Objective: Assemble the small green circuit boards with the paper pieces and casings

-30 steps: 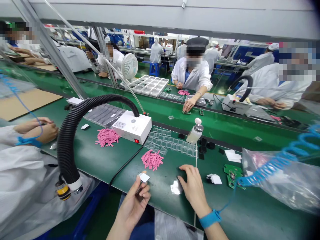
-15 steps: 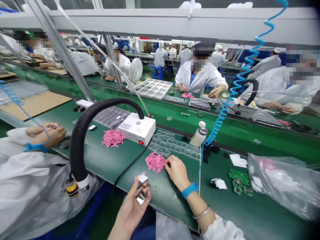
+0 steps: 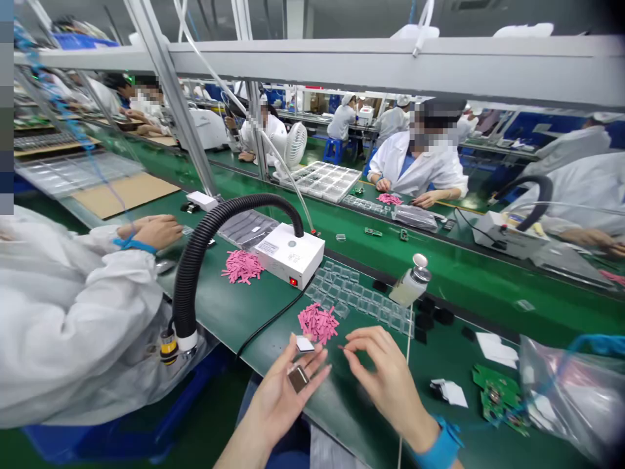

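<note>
My left hand (image 3: 276,397) is palm up near the bench edge. Between its thumb and fingertips sits a small white-topped square piece (image 3: 305,344). A shiny square metal piece (image 3: 297,378) rests on its fingers, its face now dark brown. My right hand (image 3: 385,368), with a blue wrist strap (image 3: 442,446), is to the right, thumb and index finger pinched together. A tiny pinkish tip shows at the pinch, apparently a pink strip (image 3: 340,348). Between and beyond my hands lies a pile of pink strips (image 3: 317,322).
Clear plastic trays (image 3: 361,296) stand behind the pile, beside a pump bottle (image 3: 411,283). A white box (image 3: 290,251) with a black hose (image 3: 195,260) is at left, near a co-worker's sleeve (image 3: 122,286). Green circuit boards (image 3: 495,394) and a plastic bag (image 3: 576,384) are at right.
My right hand has left the pink pile and come nearer my left hand, fingers pinched. The metal piece in my left hand has tilted. The view has swung left.
</note>
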{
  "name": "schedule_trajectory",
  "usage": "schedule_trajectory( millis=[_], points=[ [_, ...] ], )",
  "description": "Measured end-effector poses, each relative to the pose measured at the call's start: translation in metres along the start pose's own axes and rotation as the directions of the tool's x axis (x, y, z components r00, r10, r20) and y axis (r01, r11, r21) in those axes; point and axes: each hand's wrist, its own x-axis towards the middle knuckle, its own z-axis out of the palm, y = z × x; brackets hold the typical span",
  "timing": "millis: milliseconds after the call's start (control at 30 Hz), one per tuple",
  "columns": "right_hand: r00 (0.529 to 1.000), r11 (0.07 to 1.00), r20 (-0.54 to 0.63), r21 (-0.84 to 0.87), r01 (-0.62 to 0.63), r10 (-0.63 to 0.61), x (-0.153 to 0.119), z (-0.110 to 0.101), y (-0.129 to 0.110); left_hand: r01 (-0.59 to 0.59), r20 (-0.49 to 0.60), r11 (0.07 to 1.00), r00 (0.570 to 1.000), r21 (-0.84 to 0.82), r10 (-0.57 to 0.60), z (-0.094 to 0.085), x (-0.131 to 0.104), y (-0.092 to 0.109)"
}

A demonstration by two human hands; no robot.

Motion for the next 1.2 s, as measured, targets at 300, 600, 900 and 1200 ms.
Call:
schedule_trajectory(
  millis=[300,600,900,1200],
  points=[
    [0.905,0.903,0.092,-0.077,0.423,-0.416,0.009,-0.014,-0.037,0.203,0.053,0.975,0.979,-0.091,-0.199,0.016,-0.003,-0.026],
    [0.884,0.887,0.210,-0.119,0.447,-0.417,0.012,-0.010,-0.038,0.209,0.009,0.974,0.978,-0.082,-0.209,0.014,-0.003,-0.035],
    [0.876,0.894,0.276,-0.104,0.436,-0.396,0.009,-0.008,-0.034,0.184,0.017,0.983,0.983,-0.003,-0.184,0.014,-0.002,-0.037],
    [0.873,0.889,0.258,-0.092,0.448,-0.413,0.011,-0.004,-0.034,0.186,0.008,0.981,0.982,0.049,-0.187,0.019,-0.007,-0.035]
  ],
)
